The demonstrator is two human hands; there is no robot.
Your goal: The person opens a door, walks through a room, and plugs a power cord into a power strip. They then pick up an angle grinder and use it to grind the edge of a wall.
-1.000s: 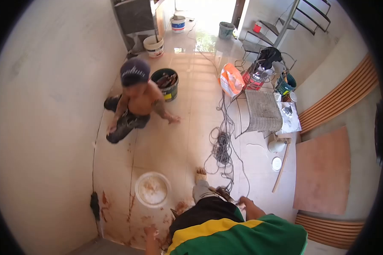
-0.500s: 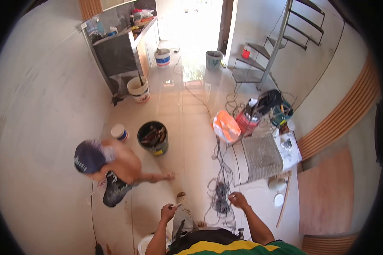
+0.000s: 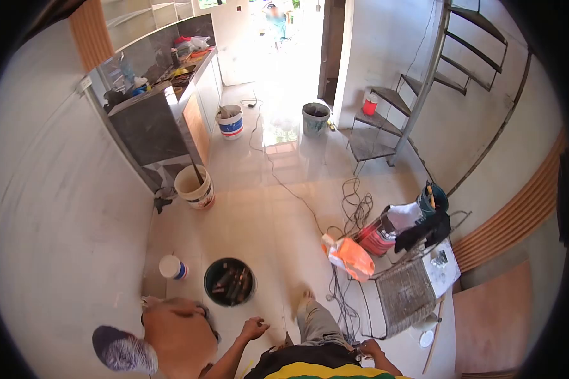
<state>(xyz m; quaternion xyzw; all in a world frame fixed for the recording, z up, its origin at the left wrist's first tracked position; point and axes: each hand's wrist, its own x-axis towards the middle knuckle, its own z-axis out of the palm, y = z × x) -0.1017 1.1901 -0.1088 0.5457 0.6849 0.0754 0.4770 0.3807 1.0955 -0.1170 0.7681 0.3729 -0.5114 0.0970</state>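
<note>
My left hand point(image 3: 255, 328) is closed, in front of my body at the bottom centre, above the pale floor; anything between its fingers is too small to make out. My right hand point(image 3: 370, 348) is low beside my waist, its fingers curled in, with a small unclear thing at the fingertips. Tangled dark cords point(image 3: 344, 309) lie on the floor just beyond it. A dark bucket point(image 3: 254, 290) holding brownish pieces stands ahead of my left hand. One of my feet point(image 3: 308, 295) is stretched forward on the tiles.
A bare-backed person point(image 3: 180, 335) in a cap bends down at lower left. An orange bag point(image 3: 353, 258), a red container point(image 3: 378, 237) and a woven seat point(image 3: 406, 297) stand at right. Farther off are more buckets point(image 3: 196, 186), metal stairs point(image 3: 373, 145) and a counter point(image 3: 152, 101). Another person point(image 3: 276, 22) is outside the doorway.
The view has moved forward, so the buckets and bag appear nearer. My right hand has dropped toward my waist. The co-worker now bends lower, and a person shows in the doorway.
</note>
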